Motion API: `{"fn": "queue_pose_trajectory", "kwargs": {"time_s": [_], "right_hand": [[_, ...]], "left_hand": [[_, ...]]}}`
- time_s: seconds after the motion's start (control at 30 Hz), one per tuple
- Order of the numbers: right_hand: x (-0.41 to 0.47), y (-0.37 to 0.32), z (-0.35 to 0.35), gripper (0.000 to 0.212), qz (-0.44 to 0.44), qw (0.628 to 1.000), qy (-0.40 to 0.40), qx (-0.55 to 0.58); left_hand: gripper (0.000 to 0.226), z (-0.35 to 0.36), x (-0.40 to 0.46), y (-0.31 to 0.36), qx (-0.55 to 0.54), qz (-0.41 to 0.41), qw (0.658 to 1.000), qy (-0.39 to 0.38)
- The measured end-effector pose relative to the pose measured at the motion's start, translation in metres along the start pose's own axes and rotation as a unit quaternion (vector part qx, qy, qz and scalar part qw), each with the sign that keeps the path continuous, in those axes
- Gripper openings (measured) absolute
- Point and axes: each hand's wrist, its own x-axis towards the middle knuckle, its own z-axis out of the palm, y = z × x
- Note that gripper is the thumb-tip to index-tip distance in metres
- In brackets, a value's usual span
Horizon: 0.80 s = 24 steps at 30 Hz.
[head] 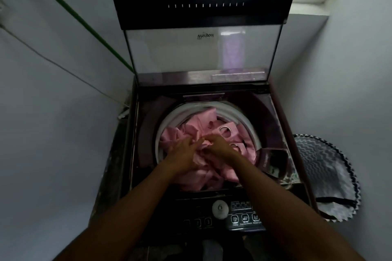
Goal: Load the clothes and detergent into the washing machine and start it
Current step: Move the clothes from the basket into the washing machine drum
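A top-loading washing machine (148, 133) stands below me with its glass lid (201, 53) folded upright. Pink fabric with metal eyelet rings (191, 129) fills the drum and spills over its front rim. My left hand (183, 151) and my right hand (218, 144) are both on top of the pink fabric at the drum's middle, fingertips nearly meeting. The fingers look bent into the cloth, but blur hides whether they grip it or press it. A dark detergent drawer (273, 161) stands open at the drum's right.
The control panel with a round white knob (220, 208) and several buttons lies along the machine's front edge, between my forearms. A zigzag-patterned laundry basket (326, 176) sits on the floor at the right. White walls close in on both sides; a green hose (80, 21) runs along the left wall.
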Motion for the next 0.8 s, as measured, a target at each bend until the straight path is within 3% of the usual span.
{"fn": "queue_pose_trajectory", "kwargs": {"time_s": [0.1,0.17,0.23,0.33,0.43,0.5,0.63,0.8], "right_hand": [[-0.01,-0.019,-0.033,0.07,-0.019,0.991,0.017,-0.13],[-0.015,-0.026,-0.044,0.083,-0.004,0.978,0.032,-0.205],[-0.016,-0.026,-0.047,0.105,-0.005,0.979,-0.029,-0.202],[-0.011,-0.017,-0.031,0.134,0.064,0.963,-0.145,-0.218],[-0.005,-0.007,-0.006,0.12,0.094,0.952,-0.156,-0.246],[0.003,0.001,0.011,0.103,0.101,0.958,-0.124,-0.238],[0.026,0.023,0.032,0.087,0.119,0.953,-0.159,-0.227],[0.06,0.058,0.053,0.09,0.112,0.946,-0.185,-0.241]], "left_hand": [[0.107,0.002,-0.008,-0.005,-0.047,0.033,0.995,0.078],[0.109,0.005,-0.004,-0.006,-0.085,0.035,0.994,0.067],[0.11,0.007,0.007,-0.004,-0.069,0.014,0.996,0.05],[0.108,0.012,0.028,-0.003,-0.045,-0.024,0.999,-0.019],[0.095,0.022,0.047,-0.003,-0.03,-0.04,0.997,-0.06],[0.095,0.033,0.059,-0.006,-0.019,-0.048,0.996,-0.067],[0.098,0.058,0.074,-0.004,0.034,-0.057,0.994,-0.089],[0.095,0.085,0.091,-0.019,0.011,-0.076,0.992,-0.099]]}}
